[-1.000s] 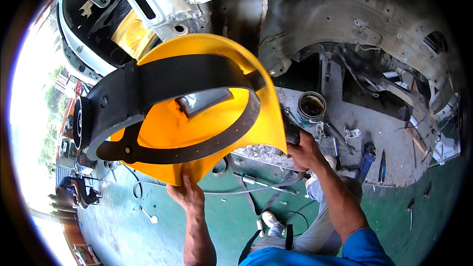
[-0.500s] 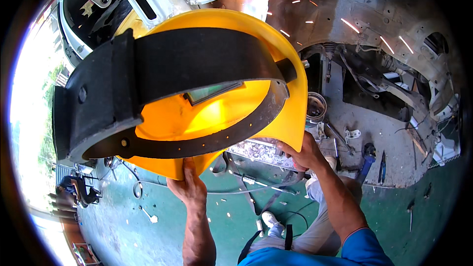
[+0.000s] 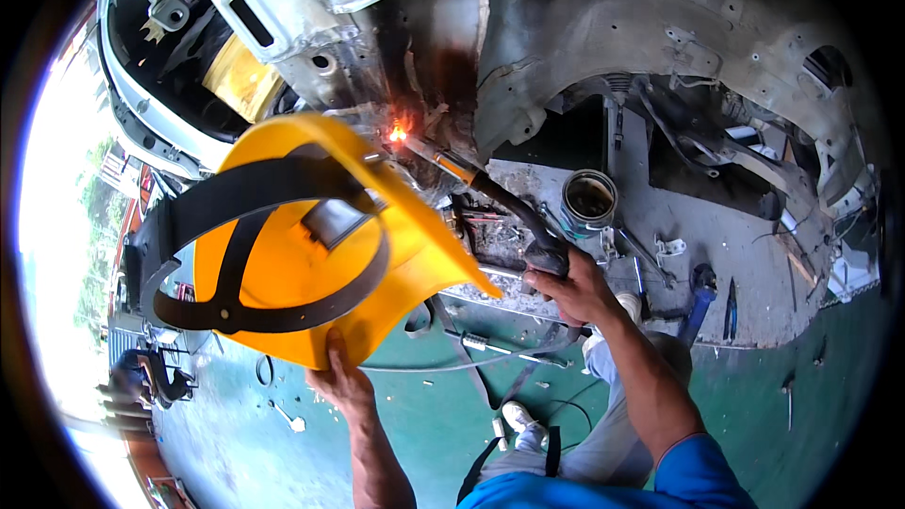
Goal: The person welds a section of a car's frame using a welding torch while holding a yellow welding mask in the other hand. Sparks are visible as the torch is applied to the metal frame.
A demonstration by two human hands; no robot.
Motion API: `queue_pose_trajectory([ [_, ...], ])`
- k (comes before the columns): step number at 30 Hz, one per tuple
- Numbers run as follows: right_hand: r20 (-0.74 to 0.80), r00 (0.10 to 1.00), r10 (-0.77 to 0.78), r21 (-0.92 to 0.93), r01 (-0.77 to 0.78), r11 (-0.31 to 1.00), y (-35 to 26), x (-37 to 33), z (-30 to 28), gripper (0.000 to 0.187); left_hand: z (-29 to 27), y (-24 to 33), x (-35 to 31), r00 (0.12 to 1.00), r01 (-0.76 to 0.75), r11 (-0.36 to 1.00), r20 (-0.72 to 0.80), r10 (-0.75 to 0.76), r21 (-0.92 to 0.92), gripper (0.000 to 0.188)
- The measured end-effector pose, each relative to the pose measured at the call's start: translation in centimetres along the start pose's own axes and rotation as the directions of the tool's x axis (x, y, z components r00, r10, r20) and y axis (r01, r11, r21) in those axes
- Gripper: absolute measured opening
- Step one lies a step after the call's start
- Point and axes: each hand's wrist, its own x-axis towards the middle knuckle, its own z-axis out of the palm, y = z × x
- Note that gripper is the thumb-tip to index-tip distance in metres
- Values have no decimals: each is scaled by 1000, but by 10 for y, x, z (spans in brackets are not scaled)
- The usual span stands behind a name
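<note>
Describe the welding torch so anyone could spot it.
In front of the stripped vehicle body, the left hand holds a yellow welding helmet. Right of it, the right hand grips the welding torch. Its orange band and the glow at its tip distinguish it from nearby tools.

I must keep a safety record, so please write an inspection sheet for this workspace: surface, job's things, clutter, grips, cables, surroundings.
Surface: grey platform, stained, tools lying on it.
Job's things: yellow mask; black torch, its tip at a glowing spot.
Clutter: open can, blue tool and pliers on the platform.
Grips: left grip holds the mask's lower edge; right grip holds the torch.
Cables: one grey cable before the green floor; ends unclear.
Surroundings: stripped car body in front; bright opening at left.
</note>
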Motion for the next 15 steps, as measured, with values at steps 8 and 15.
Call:
queue_pose_trajectory([
  [8, -2, 1000, -15, -27, 15, 1000, 2, 3, 0, 33, -25, -18, -5, 996, 29, 997, -82, -23, 78, 37],
  [15, -17, 999, -41, -64, 40, 997, 4, 5, 5, 34, -21, -14, -3, 998, -7, 996, -64, 13, 94, 36],
])
